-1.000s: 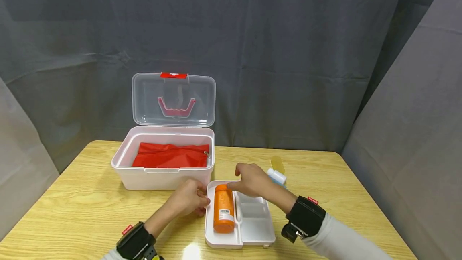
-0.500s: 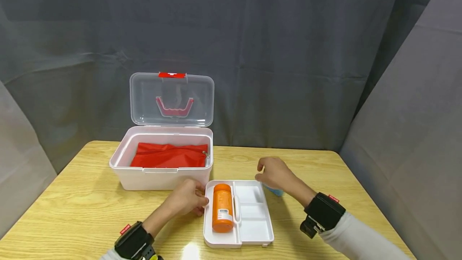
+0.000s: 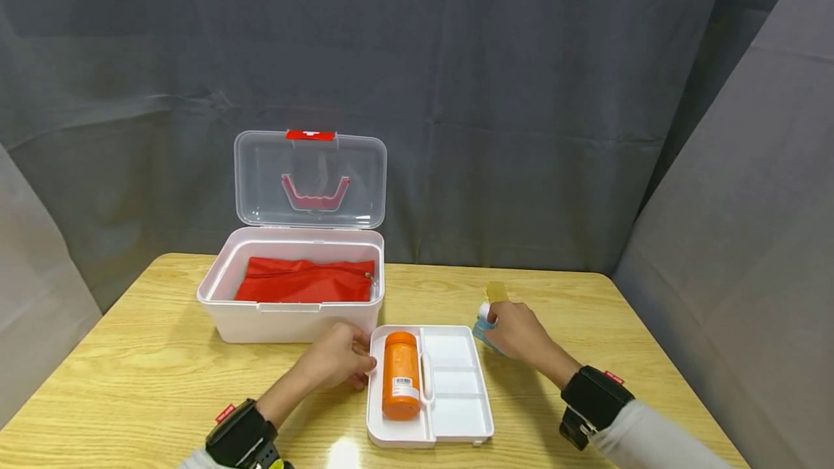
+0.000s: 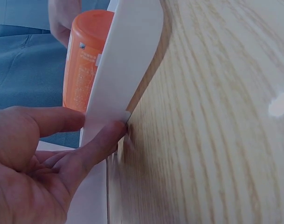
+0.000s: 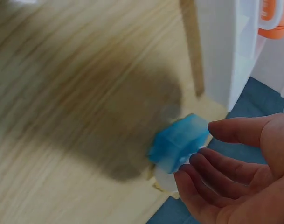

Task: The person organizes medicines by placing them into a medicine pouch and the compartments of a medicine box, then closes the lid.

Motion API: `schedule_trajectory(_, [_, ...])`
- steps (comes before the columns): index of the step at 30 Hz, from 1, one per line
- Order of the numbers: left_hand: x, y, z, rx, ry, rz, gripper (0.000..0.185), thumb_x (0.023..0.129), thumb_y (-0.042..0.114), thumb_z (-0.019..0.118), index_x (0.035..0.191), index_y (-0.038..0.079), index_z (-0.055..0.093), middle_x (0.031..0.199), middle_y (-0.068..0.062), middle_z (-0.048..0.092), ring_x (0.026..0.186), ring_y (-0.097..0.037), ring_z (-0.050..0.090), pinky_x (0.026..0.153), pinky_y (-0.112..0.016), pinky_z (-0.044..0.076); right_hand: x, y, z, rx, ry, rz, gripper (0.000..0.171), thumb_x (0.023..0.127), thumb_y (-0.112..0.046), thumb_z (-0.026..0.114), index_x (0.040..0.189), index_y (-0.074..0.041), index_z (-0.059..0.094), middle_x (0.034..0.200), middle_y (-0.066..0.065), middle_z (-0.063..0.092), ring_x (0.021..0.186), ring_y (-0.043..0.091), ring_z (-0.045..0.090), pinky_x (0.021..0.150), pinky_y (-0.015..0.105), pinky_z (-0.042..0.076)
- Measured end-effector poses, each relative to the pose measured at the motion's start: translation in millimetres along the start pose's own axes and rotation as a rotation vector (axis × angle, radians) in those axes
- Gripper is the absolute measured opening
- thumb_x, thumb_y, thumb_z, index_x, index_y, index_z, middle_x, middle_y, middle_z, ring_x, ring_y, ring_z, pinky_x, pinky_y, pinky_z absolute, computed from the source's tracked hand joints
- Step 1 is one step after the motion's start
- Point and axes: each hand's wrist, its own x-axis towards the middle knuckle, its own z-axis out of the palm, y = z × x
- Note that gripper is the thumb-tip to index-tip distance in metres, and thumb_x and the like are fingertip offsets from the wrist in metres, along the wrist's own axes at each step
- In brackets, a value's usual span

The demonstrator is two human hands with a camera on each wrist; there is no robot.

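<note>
Nearest, a white divided tray (image 3: 456, 411) lies on the wooden table (image 3: 130, 382), with an orange bottle (image 3: 401, 375) lying in its left compartment. The left hand (image 3: 339, 364) pinches the tray's left rim between thumb and fingertips (image 4: 111, 133). Just right of the tray, the right hand (image 3: 517, 331) hangs over a small blue and white bottle (image 5: 179, 140), fingers loosely spread; the blurred wrist view suggests they barely touch it, if at all. Just beyond lies a yellowish piece (image 3: 497, 292). Farther back stands an open white box (image 3: 293, 317) holding a red pouch (image 3: 306, 281), its clear lid (image 3: 310, 179) upright.
</note>
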Motion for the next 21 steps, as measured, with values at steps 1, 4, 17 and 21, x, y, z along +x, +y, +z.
schedule_trajectory(1, [-0.1, 0.0, 0.0, 0.001, 0.002, 0.000, 0.024, 0.087, -0.003, 0.073, 0.107, -0.014, 0.065, 0.083, -0.015, 0.073, 0.059, -0.023, 0.071, 0.057, -0.036, 0.062, -0.4, 1.5, 1.4, -0.002, 0.002, 0.005, 0.025, 0.079, -0.003, 0.062, 0.102, 0.004, 0.070, 0.094, 0.017, 0.074, 0.071, 0.022, 0.058, 0.061, 0.034, 0.050])
schedule_trajectory(4, [-0.7, 0.2, -0.2, 0.007, 0.004, 0.002, 0.024, 0.087, -0.002, 0.073, 0.106, -0.013, 0.065, 0.083, -0.015, 0.073, 0.059, -0.023, 0.071, 0.057, -0.036, 0.062, -0.4, 5.2, 5.7, -0.008, 0.024, 0.011, 0.024, 0.077, -0.004, 0.064, 0.099, 0.003, 0.070, 0.087, 0.013, 0.072, 0.070, 0.022, 0.056, 0.059, 0.032, 0.047])
schedule_trajectory(17, [-2.0, 2.1, -0.4, 0.024, 0.009, -0.003, 0.025, 0.087, -0.001, 0.074, 0.107, -0.013, 0.066, 0.083, -0.015, 0.073, 0.060, -0.023, 0.071, 0.057, -0.035, 0.062, -3.9, 7.3, 16.4, -0.064, 0.080, -0.004, 0.013, 0.074, 0.001, 0.070, 0.084, -0.001, 0.063, 0.075, 0.008, 0.062, 0.066, 0.019, 0.054, 0.056, 0.032, 0.046])
schedule_trajectory(21, [-1.4, 1.9, -0.5, 0.022, 0.005, -0.005, 0.025, 0.087, -0.001, 0.073, 0.107, -0.013, 0.065, 0.083, -0.014, 0.073, 0.060, -0.023, 0.072, 0.057, -0.035, 0.062, -4.4, 7.2, 15.9, -0.069, 0.075, 0.000, 0.013, 0.072, 0.003, 0.068, 0.083, -0.001, 0.062, 0.074, 0.007, 0.061, 0.066, 0.019, 0.052, 0.056, 0.032, 0.044])
